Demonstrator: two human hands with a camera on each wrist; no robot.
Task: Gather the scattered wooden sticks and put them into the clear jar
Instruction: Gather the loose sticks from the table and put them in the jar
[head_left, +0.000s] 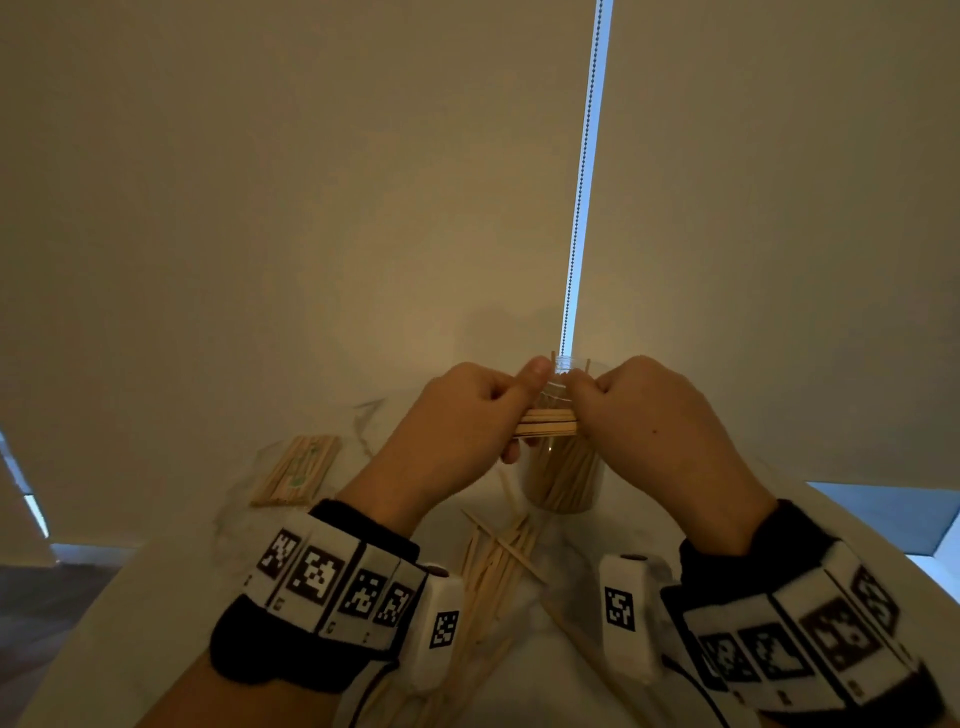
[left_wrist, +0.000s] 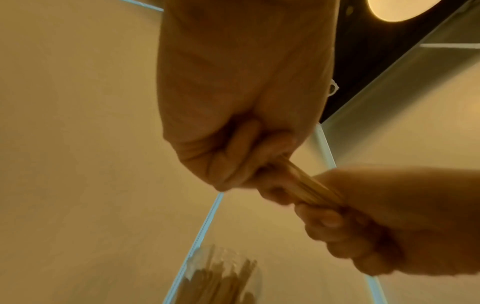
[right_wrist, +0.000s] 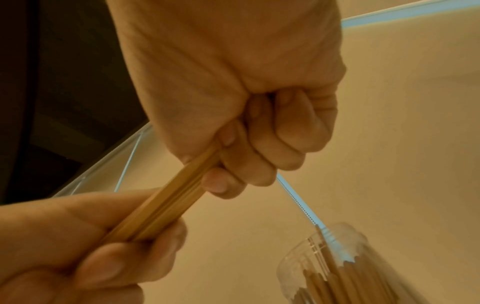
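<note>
Now both grips pinch one bundle of sticks (head_left: 546, 422), held level just above the clear jar (head_left: 563, 480): left hand (head_left: 470, 415) and right hand (head_left: 657, 415) curl on opposite ends. Jar approx. half full on bench (head_left: 649, 530); loose sticks (head_left: 498, 566) lie nearer. Advice: square ends, tip bundle upright over mouth, let go w/ one hand, feed in slowly

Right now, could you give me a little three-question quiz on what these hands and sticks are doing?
1. True or false: the clear jar is empty.
2. The bundle of sticks is held by: A) left hand only, B) right hand only, C) both.
3. Fill in: loose sticks lie on the table between the person's ___.

Key: 1 false; 2 C; 3 wrists.
</note>
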